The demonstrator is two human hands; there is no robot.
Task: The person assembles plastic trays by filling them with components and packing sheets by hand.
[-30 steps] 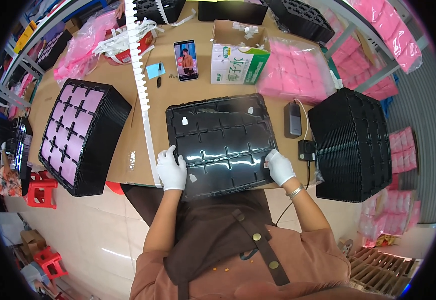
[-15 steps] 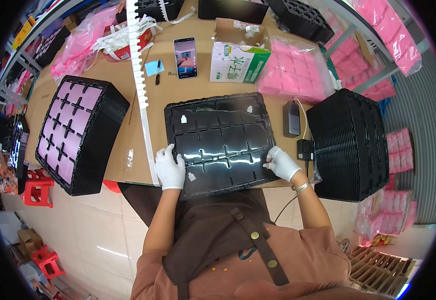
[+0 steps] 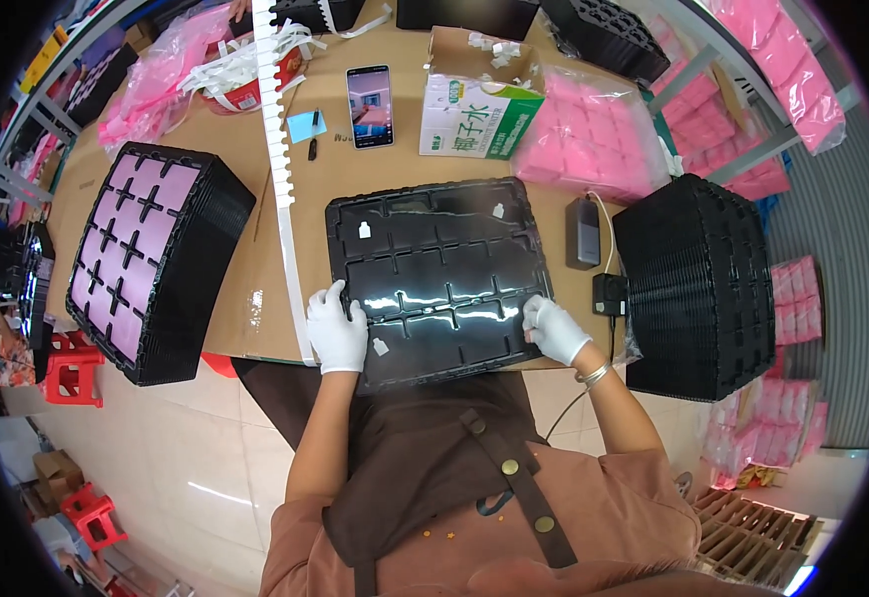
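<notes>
In front of me on the table lies a black plastic tray (image 3: 434, 261) with cross-shaped ridges and a glossy surface. Three small white bottle-shaped pieces, such as the upper left one (image 3: 364, 230), lie on it. My left hand (image 3: 337, 333), in a white glove, grips the tray's left edge, thumb on the inner side and fingers outside. At the right edge my right hand (image 3: 556, 332), also gloved, has its fingers curled together on the tray's surface. Whatever may be between those fingertips is hidden.
A tray stack with pink-purple cells (image 3: 136, 234) stands left, another black stack (image 3: 698, 289) right. Behind are a phone (image 3: 370, 107), a carton (image 3: 479, 99), bagged pink pieces (image 3: 594, 134) and a red basket (image 3: 245, 95) of white strips. A power bank (image 3: 583, 234) sits beside the tray.
My right hand has shifted slightly left, its fingertips now further over the tray. My left hand stays at the left edge. The whole view has moved a little.
</notes>
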